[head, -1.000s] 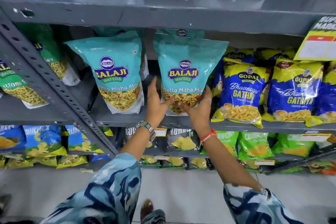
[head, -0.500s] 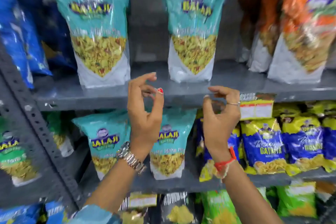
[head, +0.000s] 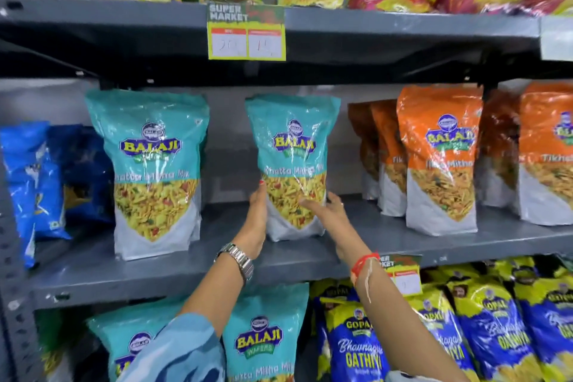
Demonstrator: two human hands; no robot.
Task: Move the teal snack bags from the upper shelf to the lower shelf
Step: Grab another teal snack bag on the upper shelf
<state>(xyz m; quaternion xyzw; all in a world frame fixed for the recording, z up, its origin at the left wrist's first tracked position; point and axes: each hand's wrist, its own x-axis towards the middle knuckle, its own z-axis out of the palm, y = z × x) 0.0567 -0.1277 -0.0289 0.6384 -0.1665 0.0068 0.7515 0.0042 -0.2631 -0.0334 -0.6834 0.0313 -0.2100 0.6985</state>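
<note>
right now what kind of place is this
Most likely a supermarket snack aisle: grey metal shelving stocked with rows of packaged snacks, such as the teal snack bag, and a price tag printed "Super Market".

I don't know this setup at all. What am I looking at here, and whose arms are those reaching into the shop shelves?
No machine here: a person wears a camera on the head, so you see their own arms from above. The left hand and right hand press the sides of a teal snack bag standing on the upper shelf. Another teal bag stands to its left, orange bags to its right. On the lower shelf, two teal bags already stand beside blue and yellow bags.
</note>
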